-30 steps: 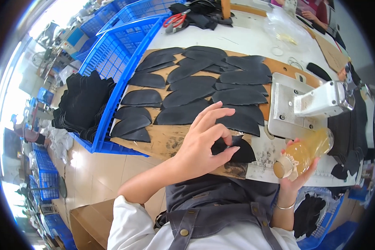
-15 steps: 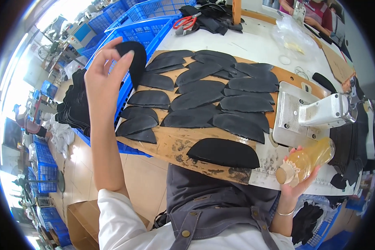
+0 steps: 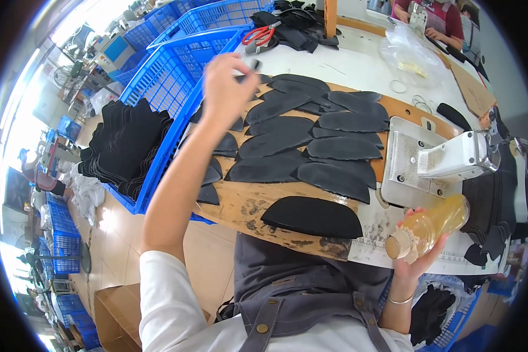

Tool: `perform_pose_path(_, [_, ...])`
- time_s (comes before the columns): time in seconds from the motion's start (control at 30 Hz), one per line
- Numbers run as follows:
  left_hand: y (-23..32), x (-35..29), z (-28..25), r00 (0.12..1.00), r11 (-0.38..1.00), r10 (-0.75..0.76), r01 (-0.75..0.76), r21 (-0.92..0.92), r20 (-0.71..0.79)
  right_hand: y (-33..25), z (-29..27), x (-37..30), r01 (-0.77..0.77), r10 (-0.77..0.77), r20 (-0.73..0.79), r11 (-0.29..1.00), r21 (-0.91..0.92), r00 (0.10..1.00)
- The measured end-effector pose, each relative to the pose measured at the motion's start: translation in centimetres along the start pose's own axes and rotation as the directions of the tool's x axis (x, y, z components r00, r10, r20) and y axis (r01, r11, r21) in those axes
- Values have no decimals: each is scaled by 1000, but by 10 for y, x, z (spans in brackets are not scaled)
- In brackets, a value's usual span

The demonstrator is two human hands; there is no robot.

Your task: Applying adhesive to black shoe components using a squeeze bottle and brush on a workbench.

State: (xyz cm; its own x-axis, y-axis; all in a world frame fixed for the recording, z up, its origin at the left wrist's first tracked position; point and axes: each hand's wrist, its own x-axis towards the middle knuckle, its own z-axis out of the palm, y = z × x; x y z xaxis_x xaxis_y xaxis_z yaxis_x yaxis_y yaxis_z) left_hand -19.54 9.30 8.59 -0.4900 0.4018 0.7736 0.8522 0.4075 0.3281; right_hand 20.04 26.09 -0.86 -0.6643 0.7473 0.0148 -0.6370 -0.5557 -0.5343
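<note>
My left hand (image 3: 229,88) is pinched closed above the far left of a brown board (image 3: 234,202), slightly blurred. A dark edge shows at its fingertips, apparently a black curved piece (image 3: 256,64) seen nearly edge-on; most of it is hidden. Below lie overlapping rows of dark half-moon pieces (image 3: 278,135) with a greyish sheen. One matte black half-moon piece (image 3: 312,217) lies alone by the near edge. My right hand (image 3: 419,267) is wrapped round a clear bottle (image 3: 437,226) of yellowish liquid, tilted, its pale cap end toward the near left.
A blue basket (image 3: 173,126) at the left bears a stack of black pieces (image 3: 126,144). A white machine arm (image 3: 460,155) stands on the right. Red-handled scissors (image 3: 261,35), black scraps and a plastic bag (image 3: 410,53) lie farther back. Another person (image 3: 443,23) works at the far right.
My left hand has swung right, from beside the basket to over the rows, uncovering the stack of black pieces. The broad black piece it held up no longer shows. My right hand keeps the bottle.
</note>
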Motion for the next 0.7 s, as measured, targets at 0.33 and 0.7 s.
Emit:
perform_pose_path(0.33, [24, -37, 49, 882, 986, 162, -157, -48, 443, 1, 7, -1, 6, -6, 9, 1000, 24, 1000])
perform_pose_path(0.7, [26, -24, 33, 809, 941, 284, -337, 10, 515, 1, 0, 1, -6, 5, 27, 1000, 8, 1000])
